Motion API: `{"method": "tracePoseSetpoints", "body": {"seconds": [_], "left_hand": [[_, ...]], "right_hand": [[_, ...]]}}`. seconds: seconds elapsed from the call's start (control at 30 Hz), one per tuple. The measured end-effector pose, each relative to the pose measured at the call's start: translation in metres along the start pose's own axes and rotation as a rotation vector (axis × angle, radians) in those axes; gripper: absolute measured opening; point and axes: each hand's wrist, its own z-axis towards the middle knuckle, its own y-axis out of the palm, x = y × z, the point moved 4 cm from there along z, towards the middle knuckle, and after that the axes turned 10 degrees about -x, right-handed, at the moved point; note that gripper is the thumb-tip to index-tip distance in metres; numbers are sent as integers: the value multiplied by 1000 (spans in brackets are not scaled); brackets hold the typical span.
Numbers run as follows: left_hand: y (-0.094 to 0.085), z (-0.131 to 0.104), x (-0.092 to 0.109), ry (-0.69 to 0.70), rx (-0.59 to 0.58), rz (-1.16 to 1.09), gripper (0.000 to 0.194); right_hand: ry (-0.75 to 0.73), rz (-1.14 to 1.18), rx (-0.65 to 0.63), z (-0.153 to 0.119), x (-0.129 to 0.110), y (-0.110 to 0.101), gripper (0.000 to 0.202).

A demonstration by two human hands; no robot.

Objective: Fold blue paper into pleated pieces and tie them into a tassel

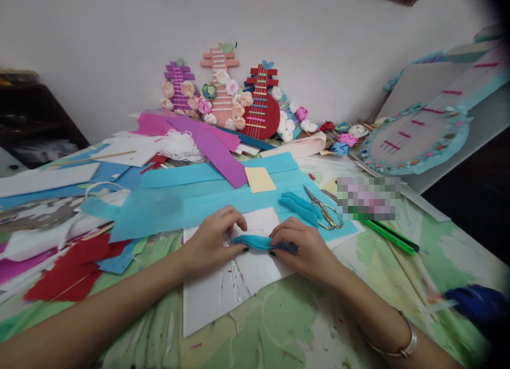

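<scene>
A narrow folded strip of blue crepe paper (258, 242) spans the gap between my two hands, just above a white board (203, 300). My right hand (305, 247) pinches its right end between thumb and fingers. At the left end, the thumb of my left hand (217, 240) touches the strip's lower edge, while the index finger is curled above it and apart from it. Another bundle of folded blue crepe paper (300, 208) lies beyond my right hand, beside gold-handled scissors (329, 216). Under these spreads a large blue crepe sheet (191, 199).
A green utility knife (388, 235) lies to the right, with a blue tool (476, 302) nearer the edge. Red paper (71, 268) and white string (181, 146) lie leftward. Several paper-flowered instrument models, including a red one (261, 111), lean on the wall.
</scene>
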Motion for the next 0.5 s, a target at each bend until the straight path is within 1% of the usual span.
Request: {"method": "tracePoseSetpoints", "body": {"seconds": [0.13,0.3,0.5], "left_hand": [[2,0,0,-23,-29,56,8],[8,-1,-3,-59,-83,22,9],[9,-2,0,-6,-89,24,7]], "right_hand": [[14,-3,-7,-1,0,-1,13],[33,2,-9,-1,-2,-2,13],[80,-10,-28,0,-1,-1,11]]}}
